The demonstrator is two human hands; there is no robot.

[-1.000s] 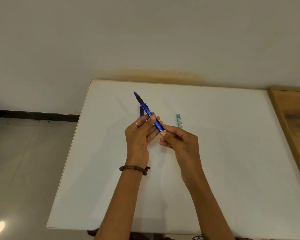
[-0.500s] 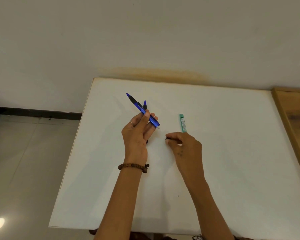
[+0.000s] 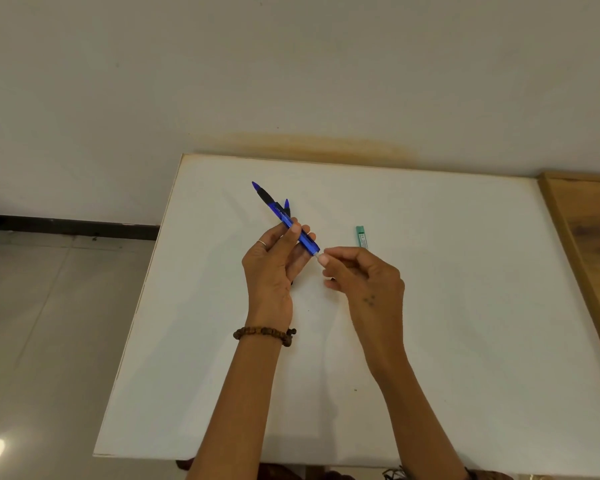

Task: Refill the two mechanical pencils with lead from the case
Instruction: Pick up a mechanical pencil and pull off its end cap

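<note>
Moved: right hand (image 3: 362, 278) has come up off the table (image 3: 465, 323) since half a second ago, to the pencil's white end.
Left hand (image 3: 274, 268): closed around the blue pencil (image 3: 284, 220), tip toward upper left of frame.
Right hand: fingertips pinched at that end; anything held is too small to tell.
Second pencil (image 3: 287, 204): mostly hidden behind the first.
Lead case (image 3: 361, 237): green, on the table, right of centre, just above the right hand.
Bracelet (image 3: 264, 333): beaded, left wrist.

Counted on the white table

Two blue mechanical pencils (image 3: 282, 220), one green lead case (image 3: 361, 236), two hands, one beaded bracelet (image 3: 264, 334), one finger ring (image 3: 262, 242)
</note>
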